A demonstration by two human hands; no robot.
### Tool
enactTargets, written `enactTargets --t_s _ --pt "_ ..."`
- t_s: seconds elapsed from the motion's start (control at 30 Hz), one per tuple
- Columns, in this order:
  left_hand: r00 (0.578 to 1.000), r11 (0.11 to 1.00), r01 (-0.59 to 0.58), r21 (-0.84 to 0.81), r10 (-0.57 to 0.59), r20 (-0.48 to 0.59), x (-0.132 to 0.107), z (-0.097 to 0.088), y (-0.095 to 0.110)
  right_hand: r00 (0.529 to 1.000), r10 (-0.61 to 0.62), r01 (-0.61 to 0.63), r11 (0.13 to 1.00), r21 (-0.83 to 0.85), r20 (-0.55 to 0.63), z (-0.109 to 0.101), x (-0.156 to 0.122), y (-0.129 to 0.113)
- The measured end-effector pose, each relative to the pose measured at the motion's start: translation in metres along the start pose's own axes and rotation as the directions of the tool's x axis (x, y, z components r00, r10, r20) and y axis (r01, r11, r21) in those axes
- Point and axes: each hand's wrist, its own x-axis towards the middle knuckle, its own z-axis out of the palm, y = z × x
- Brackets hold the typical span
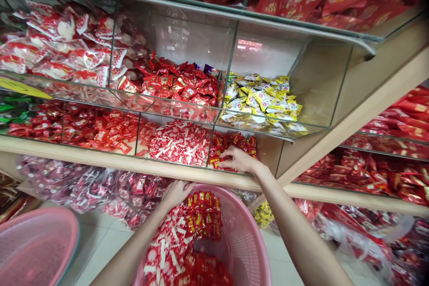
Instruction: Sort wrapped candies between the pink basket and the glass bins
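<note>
My right hand (238, 159) reaches into the rightmost glass bin (268, 143) of the low shelf row, fingers curled over small red wrapped candies (234, 143). My left hand (176, 192) grips the far rim of a pink mesh basket (241, 232) held below the shelf. The basket holds red-and-white candies (164, 246) and red-and-yellow ones (203, 216).
Glass bins above hold yellow-white sweets (261, 100), red sweets (181, 82) and red-white packets (56, 44). A wooden shelf edge (100, 158) runs across. A second pink basket (33, 246) sits at lower left. Bagged candies (83, 185) lie on the floor under the shelf.
</note>
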Motion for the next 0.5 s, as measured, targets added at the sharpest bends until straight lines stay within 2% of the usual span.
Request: enactTargets --t_s 0.13,0.33,0.5 --pt "1.0 1.0 -0.005 -0.018 0.005 -0.009 -0.0001 0.0007 -0.0008 1.0 -0.019 0.019 1.0 -0.002 0.009 0.0009 0.0006 0.0032" --pt "1.0 0.998 0.013 -0.059 -0.013 0.008 0.0 0.0011 -0.0001 1.0 -0.012 0.012 0.997 0.082 0.002 -0.0034 -0.0057 0.0001" --pt "1.0 0.999 0.021 -0.05 -0.021 0.012 -0.0001 0.0008 0.0 1.0 0.006 -0.006 0.999 -0.047 0.004 0.0052 -0.0005 -0.0002"
